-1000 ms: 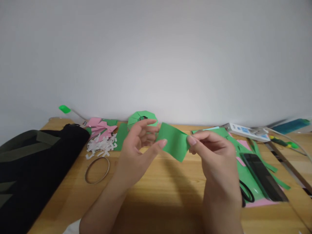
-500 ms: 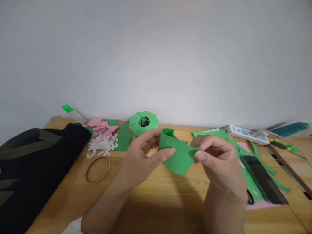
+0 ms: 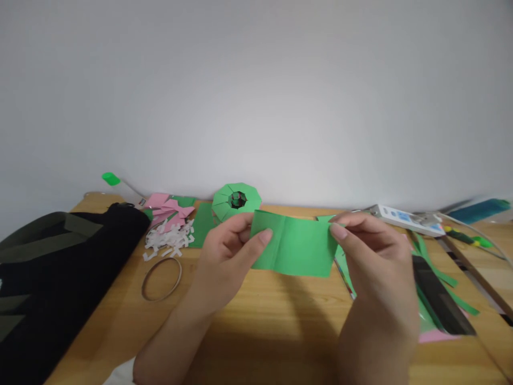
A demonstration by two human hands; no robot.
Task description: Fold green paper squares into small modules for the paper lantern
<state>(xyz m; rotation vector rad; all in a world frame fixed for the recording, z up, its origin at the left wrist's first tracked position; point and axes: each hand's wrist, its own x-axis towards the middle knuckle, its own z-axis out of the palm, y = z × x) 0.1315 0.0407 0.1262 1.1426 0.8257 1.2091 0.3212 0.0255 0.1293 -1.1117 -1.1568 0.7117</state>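
A rectangular piece of green paper (image 3: 302, 246) is stretched out above the table between both hands, with a vertical crease left of its middle. My left hand (image 3: 226, 262) pinches its left end, thumb in front and fingers behind. At the upper right corner, my right hand (image 3: 372, 262) pinches it between thumb and fingers. Behind my left hand stands a round folded green paper piece (image 3: 250, 199) with a dark hole in its centre.
Left on the wooden table (image 3: 256, 326) lie pink folded papers (image 3: 170, 207), white paper scraps (image 3: 170, 239), a tape ring (image 3: 143, 280) and a black bag (image 3: 72, 278). At right are a phone (image 3: 438, 294), a power strip (image 3: 401, 218) and green paper strips (image 3: 441, 274).
The green paper was curled over at its left end and is now opened out nearly flat. My right hand has moved slightly right, widening the gap between the hands.
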